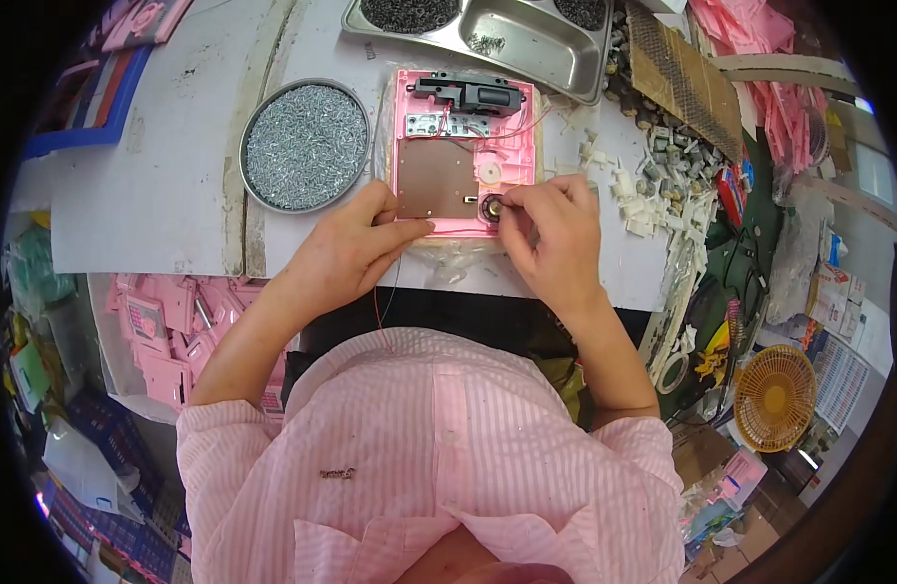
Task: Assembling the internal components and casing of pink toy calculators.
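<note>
A pink plastic casing (512, 146) lies open on the worktable in front of me, with a brown board (436, 180), a black mechanism (473, 94) and a metal plate (431, 125) inside. At its lower right corner my right hand (557, 234) pinches the edge of a small round black speaker (491, 207), which sits in the casing. My left hand (346, 243) is at the lower left edge, index fingertip on the rim and fingers closed around thin wires (378, 304). These wires hang below the hand toward my shirt; a red stretch runs along the casing's lower edge.
Left of the casing stands a round metal bowl (307, 146) full of small screws. Behind is a steel tray (526, 44) with dark small parts. White and grey small parts (643, 200) lie at the right. A bin of pink casings (171, 336) sits below the table's left edge.
</note>
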A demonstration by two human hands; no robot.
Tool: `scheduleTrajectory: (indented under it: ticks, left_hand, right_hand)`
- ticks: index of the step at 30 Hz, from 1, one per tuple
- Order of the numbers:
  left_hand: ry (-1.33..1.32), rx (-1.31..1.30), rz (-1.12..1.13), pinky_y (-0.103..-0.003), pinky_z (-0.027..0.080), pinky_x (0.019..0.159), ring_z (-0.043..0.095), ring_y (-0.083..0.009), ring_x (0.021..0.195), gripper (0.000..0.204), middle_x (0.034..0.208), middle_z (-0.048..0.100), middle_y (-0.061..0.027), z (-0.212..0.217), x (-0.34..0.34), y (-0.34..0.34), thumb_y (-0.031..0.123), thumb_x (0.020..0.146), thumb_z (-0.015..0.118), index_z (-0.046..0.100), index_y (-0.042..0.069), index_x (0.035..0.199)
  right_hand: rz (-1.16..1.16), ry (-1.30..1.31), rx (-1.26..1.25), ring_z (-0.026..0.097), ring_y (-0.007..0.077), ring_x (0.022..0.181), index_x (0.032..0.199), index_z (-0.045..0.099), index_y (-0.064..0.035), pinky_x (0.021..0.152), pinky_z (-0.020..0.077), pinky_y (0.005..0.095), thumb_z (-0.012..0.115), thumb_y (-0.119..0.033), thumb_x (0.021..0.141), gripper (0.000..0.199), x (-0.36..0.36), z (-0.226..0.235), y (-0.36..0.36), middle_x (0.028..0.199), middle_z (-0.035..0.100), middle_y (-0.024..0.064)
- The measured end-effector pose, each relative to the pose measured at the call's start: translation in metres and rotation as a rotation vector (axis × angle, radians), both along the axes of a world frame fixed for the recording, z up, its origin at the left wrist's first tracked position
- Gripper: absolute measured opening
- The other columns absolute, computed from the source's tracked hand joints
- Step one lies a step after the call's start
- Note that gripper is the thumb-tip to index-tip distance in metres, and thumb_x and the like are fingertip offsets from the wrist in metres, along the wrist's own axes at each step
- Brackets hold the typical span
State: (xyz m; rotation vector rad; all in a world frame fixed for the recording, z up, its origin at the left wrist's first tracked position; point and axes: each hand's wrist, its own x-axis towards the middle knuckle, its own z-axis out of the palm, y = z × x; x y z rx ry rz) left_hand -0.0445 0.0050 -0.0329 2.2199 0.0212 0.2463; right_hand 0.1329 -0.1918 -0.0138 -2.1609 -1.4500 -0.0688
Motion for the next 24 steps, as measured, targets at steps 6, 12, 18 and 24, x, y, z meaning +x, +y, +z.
scheduleTrajectory:
  ticks: [6,12,18,24]
  left_hand:
    - [-0.018,0.001,0.011,-0.034,0.044,0.064,0.051,-0.0242,0.074,0.027,0.085,0.044,-0.0097,-0.003,-0.002,-0.002,0.003,0.086,0.070,0.073,0.008,0.112]
    - [-0.028,-0.007,0.000,-0.033,0.044,0.064,0.051,-0.0238,0.074,0.026,0.085,0.044,-0.0094,-0.004,-0.001,0.000,0.003,0.086,0.070,0.074,0.008,0.112]
    - [-0.026,-0.009,0.004,-0.033,0.044,0.063,0.050,-0.0231,0.074,0.026,0.084,0.044,-0.0089,-0.005,-0.001,0.001,0.003,0.086,0.071,0.074,0.008,0.112]
    - [-0.027,-0.037,0.005,-0.033,0.043,0.062,0.049,-0.0224,0.073,0.025,0.083,0.043,-0.0082,-0.002,0.001,0.001,0.003,0.086,0.071,0.075,0.007,0.110]
  right_hand:
    - [0.085,0.025,0.018,0.056,0.0263,0.089,0.082,0.066,-0.0076,0.079,0.0447,0.0399,0.081,-0.016,0.070,0.021,0.003,0.002,-0.001,0.088,0.067,0.0032]
    - [0.100,-0.001,-0.010,0.057,0.0264,0.086,0.078,0.065,-0.0053,0.077,0.0474,0.0369,0.082,-0.010,0.070,0.019,0.002,0.006,0.004,0.088,0.069,0.0049]
    - [0.114,-0.078,-0.117,0.057,0.0269,0.084,0.074,0.064,-0.0046,0.076,0.0487,0.0361,0.082,-0.008,0.068,0.020,-0.001,0.022,0.016,0.085,0.068,0.0057]
    - [0.169,-0.044,-0.099,0.058,0.0275,0.086,0.076,0.065,-0.0047,0.076,0.0496,0.0362,0.080,-0.010,0.068,0.019,0.006,0.016,0.018,0.087,0.066,0.0061]
